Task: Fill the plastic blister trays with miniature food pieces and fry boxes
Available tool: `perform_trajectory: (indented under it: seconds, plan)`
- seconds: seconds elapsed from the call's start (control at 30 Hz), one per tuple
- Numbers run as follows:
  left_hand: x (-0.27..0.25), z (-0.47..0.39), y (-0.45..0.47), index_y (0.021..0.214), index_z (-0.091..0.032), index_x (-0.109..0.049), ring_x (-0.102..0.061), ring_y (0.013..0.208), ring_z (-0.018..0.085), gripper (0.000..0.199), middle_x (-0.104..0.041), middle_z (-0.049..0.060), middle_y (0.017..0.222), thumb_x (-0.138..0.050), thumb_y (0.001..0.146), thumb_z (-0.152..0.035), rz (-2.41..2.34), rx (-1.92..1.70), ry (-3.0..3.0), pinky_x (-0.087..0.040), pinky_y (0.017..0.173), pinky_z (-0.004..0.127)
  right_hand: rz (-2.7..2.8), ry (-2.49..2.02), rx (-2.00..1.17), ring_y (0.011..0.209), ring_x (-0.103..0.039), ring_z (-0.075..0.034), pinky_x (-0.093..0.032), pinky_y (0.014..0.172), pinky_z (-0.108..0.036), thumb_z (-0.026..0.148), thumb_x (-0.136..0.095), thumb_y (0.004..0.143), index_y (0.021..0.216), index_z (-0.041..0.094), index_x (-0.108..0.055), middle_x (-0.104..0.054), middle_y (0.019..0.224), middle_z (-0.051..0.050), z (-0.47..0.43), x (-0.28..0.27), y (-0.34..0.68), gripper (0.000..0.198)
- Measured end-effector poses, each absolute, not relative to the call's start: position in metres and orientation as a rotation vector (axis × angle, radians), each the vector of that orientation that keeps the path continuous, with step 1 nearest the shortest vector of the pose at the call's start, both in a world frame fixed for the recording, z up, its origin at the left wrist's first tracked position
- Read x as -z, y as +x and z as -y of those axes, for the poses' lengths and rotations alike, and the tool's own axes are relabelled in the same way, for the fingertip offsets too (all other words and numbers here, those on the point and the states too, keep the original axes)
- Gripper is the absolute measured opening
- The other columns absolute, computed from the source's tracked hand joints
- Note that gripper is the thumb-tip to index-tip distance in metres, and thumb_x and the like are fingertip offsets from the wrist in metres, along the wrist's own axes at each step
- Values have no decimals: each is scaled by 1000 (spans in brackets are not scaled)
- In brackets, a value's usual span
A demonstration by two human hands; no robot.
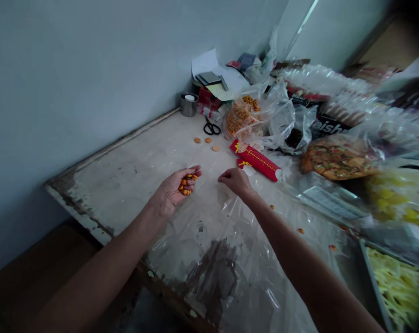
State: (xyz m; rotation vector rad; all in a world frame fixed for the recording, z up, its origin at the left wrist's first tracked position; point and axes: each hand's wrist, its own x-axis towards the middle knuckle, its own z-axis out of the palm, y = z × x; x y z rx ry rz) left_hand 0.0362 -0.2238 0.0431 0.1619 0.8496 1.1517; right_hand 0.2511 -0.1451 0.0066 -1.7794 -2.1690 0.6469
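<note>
My left hand (176, 185) is closed around a bunch of small orange ring-shaped pieces (185, 187). A thin pale line, needle-like or thread-like, shows at its fingertips. To the right, my right hand (235, 179) is held in a pinch above the plastic-covered table (133, 162); what its fingertips hold, if anything, is too small to make out. Beyond the hands lie three flat tan discs (208, 140) and black-handled scissors (212, 127). A red carton with yellow marks (258, 159) lies just past my right hand.
A metal cup (189, 104) stands by the wall. Clear bags of orange snack rings (242, 118), mixed round pieces (337, 157) and yellow pieces (399, 196) crowd the right side. A tray of pale yellow strips (398, 282) sits at the lower right. Loose orange bits (300, 231) lie near my right forearm.
</note>
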Motion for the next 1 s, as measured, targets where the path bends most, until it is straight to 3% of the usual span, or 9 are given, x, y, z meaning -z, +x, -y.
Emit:
perform_trajectory:
  seconds: [0.17, 0.23, 0.33, 0.43, 0.5, 0.6, 0.77, 0.9, 1.0]
  plan:
    - [-41, 230, 35, 100, -7, -66, -43, 44, 1, 24, -66, 5, 80, -49, 86, 1, -783, -1175, 118, -32, 35, 12, 2217, -2039, -830, 59, -62, -14, -38, 57, -25, 36, -78, 82, 71, 17, -75, -71, 64, -3, 131, -24, 252, 22]
    - [-42, 235, 34, 101, -7, -66, -43, 44, 1, 25, -67, 6, 81, -50, 85, 3, -767, -1180, 131, -32, 36, 12, 2214, -2021, -701, 59, -62, -15, -39, 58, -25, 38, -83, 77, 68, 17, -73, -68, 61, -2, 136, -32, 250, 24]
    - [-43, 243, 34, 103, -7, -66, -43, 44, 0, 26, -69, 7, 86, -51, 84, 4, -731, -1186, 117, -33, 37, 12, 2080, -1639, -561, 61, -62, -16, -41, 58, -24, 41, -83, 76, 79, 18, -74, -69, 64, -1, 166, -41, 240, 25]
    - [-41, 250, 41, 101, -8, -67, -44, 43, 1, 24, -67, 4, 79, -54, 84, 3, -716, -1176, 100, -32, 37, 12, 1940, -1119, -719, 67, -66, -16, -48, 63, -25, 36, -73, 86, 98, 20, -77, -74, 78, -2, 211, -44, 220, 20]
    - [-36, 256, 50, 95, -9, -67, -47, 45, 1, 18, -64, 1, 72, -59, 84, 2, -717, -1182, 101, -34, 39, 12, 1901, -987, -770, 72, -68, -17, -51, 68, -27, 31, -68, 87, 97, 22, -79, -76, 85, -3, 237, -40, 206, 17]
    - [-28, 263, 63, 88, -10, -65, -53, 49, 3, 8, -64, 2, 72, -66, 85, -3, -721, -1212, 93, -39, 43, 12, 1748, -1080, -849, 73, -70, -19, -53, 69, -29, 25, -69, 79, 86, 22, -80, -77, 83, -4, 258, -32, 196, 14]
    - [-34, 260, 54, 88, -10, -62, -43, 42, 0, 7, -64, 2, 73, -63, 88, -3, -720, -1298, -6, -32, 37, 11, 1317, -1126, -1270, 67, -69, -19, -53, 63, -27, 28, -76, 66, 82, 17, -79, -76, 76, -6, 241, -31, 207, 20]
    - [-53, 242, 11, 87, -12, -58, -42, 43, -1, 17, -63, 3, 77, -48, 91, 1, -722, -1428, -130, -32, 38, 8, 1347, -1215, -1137, 66, -69, -18, -50, 61, -25, 31, -76, 68, 85, 14, -79, -75, 72, -5, 187, -33, 206, 25]
    - [-61, 230, -19, 89, -11, -57, -42, 43, -1, 18, -61, 3, 76, -44, 93, 0, -685, -1451, -170, -31, 37, 8, 1617, -1396, -967, 63, -67, -18, -47, 58, -24, 27, -71, 72, 80, 14, -79, -71, 63, -3, 146, -24, 186, 17]
